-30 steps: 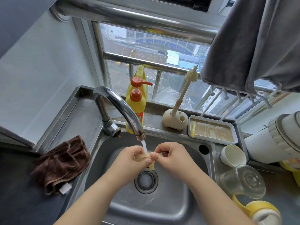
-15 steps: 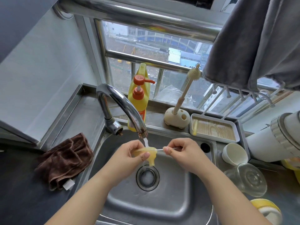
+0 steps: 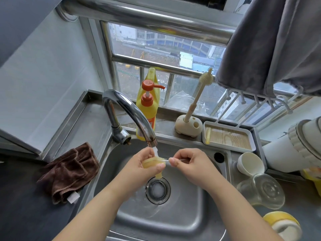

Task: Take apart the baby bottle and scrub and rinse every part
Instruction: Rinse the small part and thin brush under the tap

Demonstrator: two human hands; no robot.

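My left hand (image 3: 142,168) holds a soft yellowish silicone nipple (image 3: 152,162) under the running water from the steel tap (image 3: 132,115), its tip hanging down toward the drain. My right hand (image 3: 190,164) pinches a thin white brush stick (image 3: 166,160) whose end goes into the nipple. On the counter to the right lie the clear bottle body (image 3: 262,190) on its side, a white cap (image 3: 250,163) and a yellow collar ring (image 3: 283,225).
The steel sink (image 3: 182,214) has its drain (image 3: 157,189) in the middle. A yellow soap pump bottle (image 3: 147,108), a bottle brush in a holder (image 3: 189,126) and a small tray (image 3: 228,136) stand on the sill. A brown cloth (image 3: 69,171) lies left; grey towels (image 3: 271,44) hang above right.
My hands have drawn apart a little: the right hand pulled the thin stick out to the right while the left kept the nipple under the water. The view tilted slightly.
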